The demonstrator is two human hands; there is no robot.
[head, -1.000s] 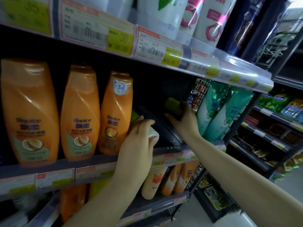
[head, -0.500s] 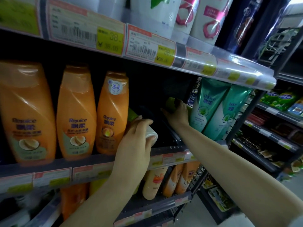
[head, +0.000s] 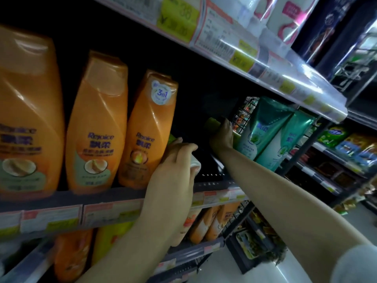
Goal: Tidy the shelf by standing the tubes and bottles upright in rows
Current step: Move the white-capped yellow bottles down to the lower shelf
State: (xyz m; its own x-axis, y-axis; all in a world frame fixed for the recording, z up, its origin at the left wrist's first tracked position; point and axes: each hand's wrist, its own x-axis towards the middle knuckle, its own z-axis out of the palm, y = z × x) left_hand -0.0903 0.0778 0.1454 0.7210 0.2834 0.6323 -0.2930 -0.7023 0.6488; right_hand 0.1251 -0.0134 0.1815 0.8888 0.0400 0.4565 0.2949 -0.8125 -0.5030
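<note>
My left hand grips a white-capped tube; my right hand clutches a green tube. I should stand each squarely beside the teal tubes.

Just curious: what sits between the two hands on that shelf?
Head view: only dark, bare shelf between left hand and right hand.

left hand: curled, gripping | right hand: curled, gripping, arm outstretched

A shop: printed yellow-and-white price tags line the metal shelf edge above the hands, with identical orange plastic shampoo bottles ranked left of them.
</note>
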